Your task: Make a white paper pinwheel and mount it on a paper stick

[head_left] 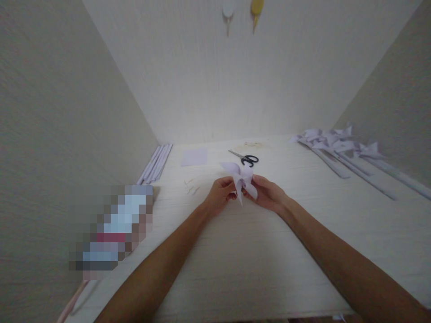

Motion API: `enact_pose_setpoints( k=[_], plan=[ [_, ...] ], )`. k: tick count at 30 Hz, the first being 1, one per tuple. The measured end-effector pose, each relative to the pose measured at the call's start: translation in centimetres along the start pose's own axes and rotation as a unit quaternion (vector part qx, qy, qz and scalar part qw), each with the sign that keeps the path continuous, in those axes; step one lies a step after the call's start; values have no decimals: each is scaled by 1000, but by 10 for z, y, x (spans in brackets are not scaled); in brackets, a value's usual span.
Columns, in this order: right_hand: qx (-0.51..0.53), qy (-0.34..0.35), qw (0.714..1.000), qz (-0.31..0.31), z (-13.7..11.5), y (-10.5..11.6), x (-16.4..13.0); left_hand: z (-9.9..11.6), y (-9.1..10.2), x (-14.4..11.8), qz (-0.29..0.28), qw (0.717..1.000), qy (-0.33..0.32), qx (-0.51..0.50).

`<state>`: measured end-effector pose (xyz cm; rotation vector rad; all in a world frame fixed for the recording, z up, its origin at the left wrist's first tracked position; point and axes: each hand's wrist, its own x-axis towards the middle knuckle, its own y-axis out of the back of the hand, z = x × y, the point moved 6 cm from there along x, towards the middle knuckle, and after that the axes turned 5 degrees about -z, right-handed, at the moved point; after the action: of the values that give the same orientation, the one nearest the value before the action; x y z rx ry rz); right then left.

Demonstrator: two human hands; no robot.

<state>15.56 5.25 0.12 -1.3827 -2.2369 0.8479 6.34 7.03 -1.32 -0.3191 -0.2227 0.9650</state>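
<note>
Left hand (220, 194): fingers pinched on the left side of the paper pinwheel head (241, 178), so that grip is clamped on paper.
Right hand (266, 193): same deal on the right side, fingertips closed on the folds near the middle.
Where the thing is: pinwheel head is held up just over the middle of the table (242, 264), both hands meeting on it, blades fanning up and down.
Step, my guess: looks like the blade tips are being gathered and pressed at the centre, so mid-assembly of one head.
Next move, my guess: needs a steady pinch on the centre so the folds don't spring open, and one hand would have to come free to fasten it.
Scissors (245, 157): lying just behind the hands, toward the back edge.
Paper square (195, 157): flat, left of the scissors.
Rolled sticks (156, 162): bundled along the left edge, back corner.
Finished pinwheels (340, 146): piled at the back right, sticks running along the right edge.
Little pins or fasteners (190, 186): scattered left of the hands, too small to be sure.
</note>
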Motion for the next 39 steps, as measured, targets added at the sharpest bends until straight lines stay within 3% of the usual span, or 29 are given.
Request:
enact_pose_setpoints(
  k=[6, 26, 33, 39],
  plan=[
    [25, -27, 999, -23, 5, 3, -2, -1, -1, -1, 6, 1000, 23, 17],
    [47, -52, 998, -2, 10, 16, -3, -1, -8, -3, -30, 998, 55, -15],
    [43, -46, 998, 24, 9, 16, -4, -2, -7, -3, -26, 998, 60, -6],
    [49, -51, 997, 9, 10, 15, -3, -4, -4, -2, -8, 998, 64, -13]
  ],
)
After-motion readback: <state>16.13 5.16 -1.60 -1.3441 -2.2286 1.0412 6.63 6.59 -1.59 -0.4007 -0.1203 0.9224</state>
